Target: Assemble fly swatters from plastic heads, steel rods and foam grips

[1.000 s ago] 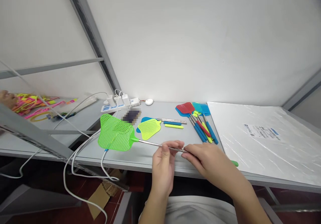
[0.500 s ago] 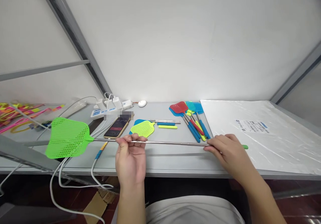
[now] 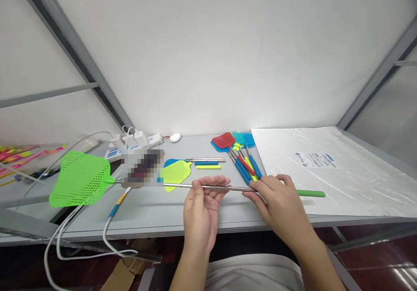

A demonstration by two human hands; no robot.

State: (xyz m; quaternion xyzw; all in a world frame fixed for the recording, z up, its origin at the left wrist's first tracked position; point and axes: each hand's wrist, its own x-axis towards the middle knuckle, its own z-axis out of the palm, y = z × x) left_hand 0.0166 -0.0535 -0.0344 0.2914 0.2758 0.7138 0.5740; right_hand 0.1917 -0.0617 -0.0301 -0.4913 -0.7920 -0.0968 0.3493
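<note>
A bright green fly swatter (image 3: 81, 179) with a telescopic metal rod stretches sideways above the table, its perforated head at the left. Its green handle (image 3: 311, 193) sticks out beyond my right hand (image 3: 278, 200), which pinches the metal rod from above. My left hand (image 3: 202, 210), palm up, has the rod between its thumb and fingers nearer the middle. Behind the rod lie a yellow-green swatter head (image 3: 177, 172) over a blue one, metal rods (image 3: 206, 160), a blue handle (image 3: 206, 163) and a yellow-green handle (image 3: 208, 167).
Several folded swatters, a red-headed one (image 3: 224, 140) among them, lie stacked at the back. White wrapped sheeting (image 3: 283, 186) covers the right side. A power strip (image 3: 114, 153), white cables (image 3: 107, 228) and a pixelated phone are at left. Colourful strips lie far left.
My left hand has slid right along the rod, closer to my right hand. My right hand has shifted left, exposing more of the green handle. The camera view has turned slightly right.
</note>
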